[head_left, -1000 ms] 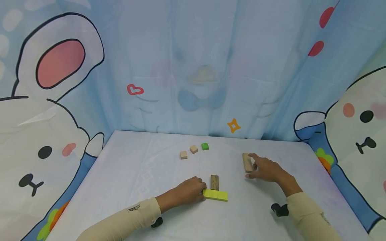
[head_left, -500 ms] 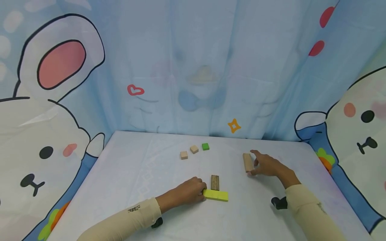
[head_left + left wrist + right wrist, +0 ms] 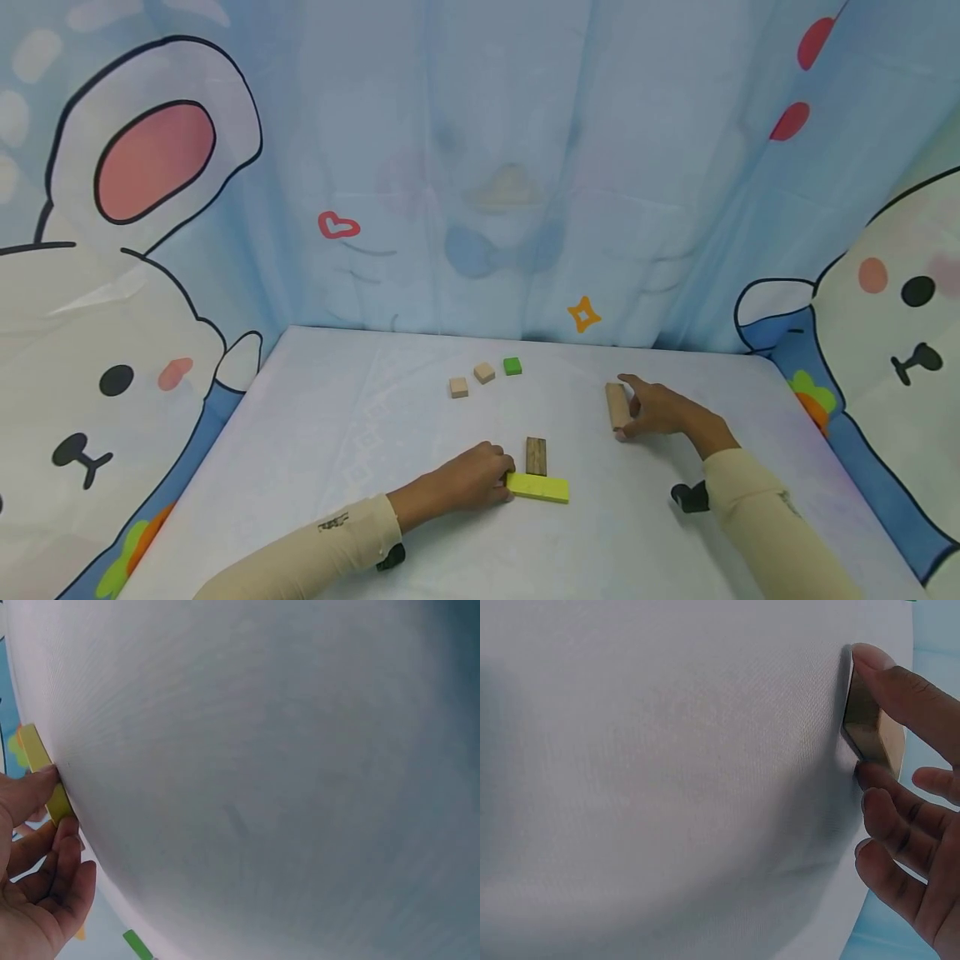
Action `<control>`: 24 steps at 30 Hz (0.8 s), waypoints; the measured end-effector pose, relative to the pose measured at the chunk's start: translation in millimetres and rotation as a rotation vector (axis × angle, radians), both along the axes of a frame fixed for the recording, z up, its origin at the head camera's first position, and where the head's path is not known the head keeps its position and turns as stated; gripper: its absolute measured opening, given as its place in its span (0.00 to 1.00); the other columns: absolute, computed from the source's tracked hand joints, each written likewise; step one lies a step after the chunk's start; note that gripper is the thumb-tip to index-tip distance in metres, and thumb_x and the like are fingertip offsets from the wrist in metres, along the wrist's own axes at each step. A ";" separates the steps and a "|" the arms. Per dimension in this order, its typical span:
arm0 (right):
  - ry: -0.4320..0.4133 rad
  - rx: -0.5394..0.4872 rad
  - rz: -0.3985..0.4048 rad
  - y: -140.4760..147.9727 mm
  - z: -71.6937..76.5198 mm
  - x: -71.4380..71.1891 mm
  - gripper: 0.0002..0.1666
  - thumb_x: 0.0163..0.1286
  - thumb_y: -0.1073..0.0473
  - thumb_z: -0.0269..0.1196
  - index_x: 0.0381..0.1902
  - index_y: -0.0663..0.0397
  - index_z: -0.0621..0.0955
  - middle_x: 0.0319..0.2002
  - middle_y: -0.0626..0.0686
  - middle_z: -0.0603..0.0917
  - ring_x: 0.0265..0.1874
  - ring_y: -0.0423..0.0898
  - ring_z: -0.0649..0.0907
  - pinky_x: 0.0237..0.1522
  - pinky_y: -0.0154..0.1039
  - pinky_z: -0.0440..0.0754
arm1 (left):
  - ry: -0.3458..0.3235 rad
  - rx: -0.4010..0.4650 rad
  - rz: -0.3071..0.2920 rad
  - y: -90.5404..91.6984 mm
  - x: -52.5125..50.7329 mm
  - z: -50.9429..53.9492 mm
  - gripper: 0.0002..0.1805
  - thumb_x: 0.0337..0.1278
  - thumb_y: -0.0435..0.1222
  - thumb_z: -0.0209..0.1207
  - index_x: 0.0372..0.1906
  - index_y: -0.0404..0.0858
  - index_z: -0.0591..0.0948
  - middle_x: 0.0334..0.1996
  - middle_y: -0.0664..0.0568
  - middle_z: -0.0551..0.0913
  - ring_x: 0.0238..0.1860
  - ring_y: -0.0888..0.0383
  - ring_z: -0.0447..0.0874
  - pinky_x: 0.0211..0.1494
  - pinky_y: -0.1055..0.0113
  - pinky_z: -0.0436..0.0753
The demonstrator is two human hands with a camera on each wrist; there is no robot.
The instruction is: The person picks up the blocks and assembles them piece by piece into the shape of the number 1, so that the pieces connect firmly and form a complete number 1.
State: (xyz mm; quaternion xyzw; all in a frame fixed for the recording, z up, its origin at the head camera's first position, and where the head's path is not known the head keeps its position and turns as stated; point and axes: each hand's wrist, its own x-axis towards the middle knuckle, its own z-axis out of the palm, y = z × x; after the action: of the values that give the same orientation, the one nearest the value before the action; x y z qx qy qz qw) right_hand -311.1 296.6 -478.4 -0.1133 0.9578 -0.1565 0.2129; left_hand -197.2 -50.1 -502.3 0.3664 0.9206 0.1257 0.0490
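The left hand [image 3: 468, 477] pinches the left end of a yellow block [image 3: 542, 488] lying on the white table. In the left wrist view, its thumb and a finger [image 3: 66, 829] hold the yellow block [image 3: 34, 746]. A dark brown wooden block [image 3: 536, 456] stretches away from the yellow block's far side, seemingly against it. Further right and back, the right hand [image 3: 660, 410] holds a light wooden block [image 3: 617, 407] on the table by its ends. The right wrist view shows the thumb [image 3: 911, 697] at one end of this block [image 3: 864, 724] and a fingertip at the other.
Two small light wooden cubes [image 3: 458, 387] [image 3: 483, 372] and a green cube [image 3: 512, 366] sit near the back of the table [image 3: 360, 467]. Behind rises a blue printed curtain [image 3: 495, 292]. Black devices show under both wrists.
The right thumb has come in against the near end of the light wooden block, where it stood slightly apart before. The left hand and yellow block have stayed in place.
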 end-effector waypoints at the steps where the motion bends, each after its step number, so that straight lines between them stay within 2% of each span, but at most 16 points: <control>1: -0.001 -0.003 0.007 0.3 -1.1 -1.4 0.68 0.51 0.43 0.79 0.76 0.64 0.53 0.45 0.60 0.82 0.41 0.52 0.79 0.46 0.53 0.81 | -0.003 0.001 0.000 -0.1 0.1 -0.2 0.16 0.58 0.42 0.70 0.49 0.41 0.86 0.36 0.59 0.84 0.35 0.70 0.72 0.38 0.80 0.74; 11: -0.024 -0.003 -0.007 1.4 -8.7 -6.3 0.67 0.50 0.42 0.79 0.76 0.62 0.55 0.44 0.58 0.80 0.41 0.51 0.78 0.44 0.49 0.80 | -0.018 0.010 0.004 0.0 0.5 -1.6 0.16 0.58 0.41 0.70 0.49 0.40 0.85 0.37 0.58 0.85 0.36 0.70 0.73 0.40 0.80 0.75; 24: -0.045 0.011 0.015 1.2 -5.1 -10.8 0.67 0.51 0.43 0.79 0.76 0.67 0.55 0.44 0.58 0.80 0.41 0.51 0.78 0.45 0.50 0.80 | -0.033 0.010 0.018 -0.9 -2.6 -4.3 0.17 0.58 0.42 0.70 0.50 0.40 0.85 0.36 0.58 0.84 0.35 0.70 0.72 0.40 0.79 0.75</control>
State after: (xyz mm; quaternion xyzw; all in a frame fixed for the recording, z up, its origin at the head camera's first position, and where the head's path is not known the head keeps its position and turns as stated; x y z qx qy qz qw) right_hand -321.9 297.8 -483.5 -0.1157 0.9527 -0.1522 0.2362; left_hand -199.8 -50.9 -506.6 0.3561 0.9224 0.1368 0.0610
